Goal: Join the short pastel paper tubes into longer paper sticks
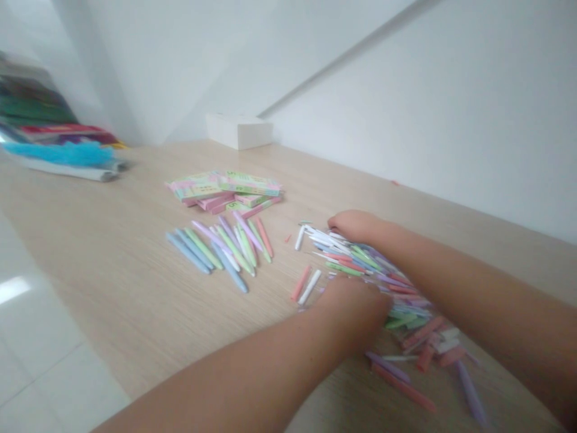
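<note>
A heap of pastel pen parts (383, 282), pink, green, purple and white, lies on the wooden table (112, 270) in front of me. My left hand (354, 307) rests on the near left side of the heap, fingers curled down into it. At the heap's far edge, my right hand (356, 225) is cupped over the white pieces. What either hand grips is hidden. A row of assembled pastel pens (220, 249) lies to the left, apart from both hands.
Flat pastel packets (225, 189) are stacked beyond the pens. A white box (240, 130) stands against the wall at the back. Coloured bundles and a blue fluffy item (63, 150) lie far left. The table's near left edge borders a white tiled floor (40, 361).
</note>
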The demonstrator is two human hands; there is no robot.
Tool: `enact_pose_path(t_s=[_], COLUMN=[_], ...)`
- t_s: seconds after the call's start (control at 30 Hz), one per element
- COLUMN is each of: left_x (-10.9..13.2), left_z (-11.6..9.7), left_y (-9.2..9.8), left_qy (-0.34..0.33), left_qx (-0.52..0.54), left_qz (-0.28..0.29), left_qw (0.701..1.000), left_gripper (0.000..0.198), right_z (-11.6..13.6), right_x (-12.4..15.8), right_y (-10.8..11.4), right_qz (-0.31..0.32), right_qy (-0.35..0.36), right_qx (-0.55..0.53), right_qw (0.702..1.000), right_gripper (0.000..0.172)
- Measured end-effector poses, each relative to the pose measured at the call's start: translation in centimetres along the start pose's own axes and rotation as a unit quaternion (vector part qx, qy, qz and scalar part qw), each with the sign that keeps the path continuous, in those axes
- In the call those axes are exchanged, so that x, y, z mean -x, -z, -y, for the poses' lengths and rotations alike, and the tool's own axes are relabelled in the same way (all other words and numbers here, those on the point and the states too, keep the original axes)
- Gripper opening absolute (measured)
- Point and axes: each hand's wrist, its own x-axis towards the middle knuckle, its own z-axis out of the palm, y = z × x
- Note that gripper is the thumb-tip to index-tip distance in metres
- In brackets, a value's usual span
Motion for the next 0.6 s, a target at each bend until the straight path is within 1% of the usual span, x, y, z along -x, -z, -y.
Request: enact_pose_path(t_s=[0.17,0.33,0.47,0.6], left_x=[0.1,-0.2,-0.3,-0.3], left_z=[0.0,0.2,0.8,1.3], left_y=[0.1,-0.4,-1.2,-1.8], left_qy=[0.006,0.007,0.008,0.011], left_qx=[0.002,0.001,0.001,-0.005], left_qz=[-0.006,-0.026,-0.036,-0.052], left_qw=[1.000,1.000,0.999,0.999], left_gripper=[0.019,0.019,0.020,0.025], right_z=[0.1,-0.2,-0.8,-1.3], right_x=[0.5,1.8,3.6,5.9], right_y=[-0.6,-1.5,-1.8,-1.6], right_qz=[0.000,-0.017,-0.077,-0.148], right_qy=[-0.029,-0.053,-0.081,-0.121], right_qx=[-0.011,-0.042,-0.068,-0.105], right_qw=[1.000,0.998,0.991,0.976], right_gripper=[0.027,0.026,0.022,0.020])
